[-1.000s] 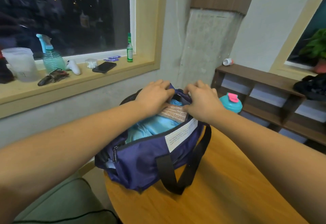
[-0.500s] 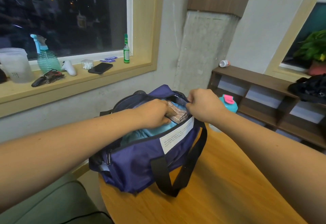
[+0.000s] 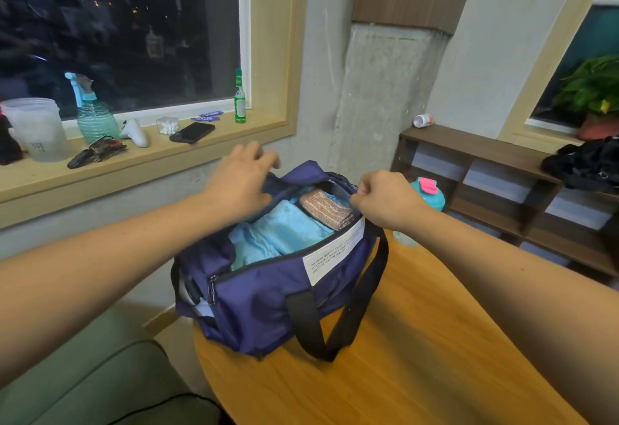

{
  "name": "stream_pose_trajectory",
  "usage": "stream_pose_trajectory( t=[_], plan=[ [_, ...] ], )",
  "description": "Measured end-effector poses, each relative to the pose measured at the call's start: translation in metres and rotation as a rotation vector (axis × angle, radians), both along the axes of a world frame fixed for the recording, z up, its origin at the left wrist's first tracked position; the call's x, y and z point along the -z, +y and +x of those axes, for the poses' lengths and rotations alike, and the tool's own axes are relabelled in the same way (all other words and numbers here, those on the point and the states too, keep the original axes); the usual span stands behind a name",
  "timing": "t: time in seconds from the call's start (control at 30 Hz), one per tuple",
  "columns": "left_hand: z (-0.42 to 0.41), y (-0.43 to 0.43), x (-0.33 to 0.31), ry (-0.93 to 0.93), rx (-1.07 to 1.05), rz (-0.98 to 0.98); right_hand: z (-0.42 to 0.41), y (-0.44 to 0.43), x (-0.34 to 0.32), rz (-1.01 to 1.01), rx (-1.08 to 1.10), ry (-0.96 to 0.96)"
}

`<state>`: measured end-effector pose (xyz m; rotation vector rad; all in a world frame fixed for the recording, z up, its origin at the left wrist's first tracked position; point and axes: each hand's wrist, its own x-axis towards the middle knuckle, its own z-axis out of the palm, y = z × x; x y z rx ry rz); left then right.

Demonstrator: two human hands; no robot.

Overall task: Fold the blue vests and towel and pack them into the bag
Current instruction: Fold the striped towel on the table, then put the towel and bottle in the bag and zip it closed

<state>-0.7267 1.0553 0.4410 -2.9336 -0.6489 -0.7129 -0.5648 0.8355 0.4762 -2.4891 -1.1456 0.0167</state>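
A navy duffel bag (image 3: 268,297) stands unzipped on the round wooden table (image 3: 418,357). Inside it lie folded light-blue vests (image 3: 284,233) and, at the right end, a folded brown patterned towel (image 3: 326,207). My left hand (image 3: 241,178) hovers over the bag's far rim with its fingers spread and holds nothing. My right hand (image 3: 385,198) is curled and pinches the bag's near rim at its right end, beside the towel.
A teal bottle with a pink lid (image 3: 430,190) stands just behind my right hand. The window sill holds a phone (image 3: 192,132), a spray bottle (image 3: 93,116), keys (image 3: 97,153) and a plastic cup (image 3: 37,129). A low shelf (image 3: 502,183) runs along the right wall; a green sofa (image 3: 100,384) is lower left.
My left hand has let go of the towel, come up out of the bag and spread its fingers over the far rim. My right hand keeps its pinch on the rim.
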Motion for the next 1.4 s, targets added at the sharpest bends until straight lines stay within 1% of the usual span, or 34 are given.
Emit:
stream_pose_trajectory(
  t=[0.03,0.13,0.17,0.27,0.57,0.63,0.73,0.9,1.03,1.1,1.13,1.23,1.27,1.3,1.33,1.4],
  plan=[
    [-0.008,0.005,0.001,0.036,-0.061,0.002,-0.001,-0.002,0.000,0.018,0.007,0.006],
    [-0.026,0.013,0.005,0.120,-0.182,-0.111,-0.006,-0.010,-0.003,0.059,0.028,0.028],
    [-0.029,0.014,0.005,0.132,-0.200,-0.129,-0.008,-0.015,-0.004,0.066,0.035,0.031],
    [-0.032,0.015,0.005,0.136,-0.200,-0.103,-0.013,-0.031,-0.006,0.076,0.049,0.030],
    [-0.010,-0.030,-0.020,0.002,0.046,-0.029,-0.040,-0.102,-0.026,0.166,0.059,0.109],
    [-0.002,-0.046,-0.025,-0.001,0.088,-0.018,-0.048,-0.119,-0.031,0.206,0.062,0.155],
    [0.005,-0.066,-0.032,-0.011,0.128,0.002,-0.060,-0.139,-0.037,0.262,0.065,0.277],
    [0.002,-0.082,-0.050,-0.018,0.172,0.013,-0.087,-0.149,-0.036,0.353,-0.009,0.405],
    [0.000,-0.089,-0.044,-0.021,0.342,0.023,-0.102,-0.147,-0.025,0.393,-0.088,0.409],
    [0.001,-0.093,-0.039,0.026,0.407,-0.035,-0.097,-0.149,-0.023,0.424,-0.103,0.379],
    [0.001,-0.096,-0.039,0.054,0.427,-0.089,-0.091,-0.150,-0.022,0.432,-0.090,0.322],
    [-0.011,-0.095,-0.038,0.100,0.435,-0.241,-0.062,-0.159,-0.012,0.409,-0.028,0.035],
    [-0.017,-0.092,-0.037,0.090,0.415,-0.290,-0.051,-0.162,-0.009,0.375,-0.025,-0.010],
    [-0.025,-0.085,-0.035,0.065,0.382,-0.349,-0.040,-0.165,-0.004,0.328,-0.029,-0.007],
    [-0.034,-0.077,-0.032,0.033,0.337,-0.414,-0.031,-0.168,0.001,0.279,-0.028,0.036],
    [-0.054,-0.055,-0.021,-0.026,0.214,-0.545,-0.016,-0.172,0.010,0.181,0.002,0.172]
  ],
)
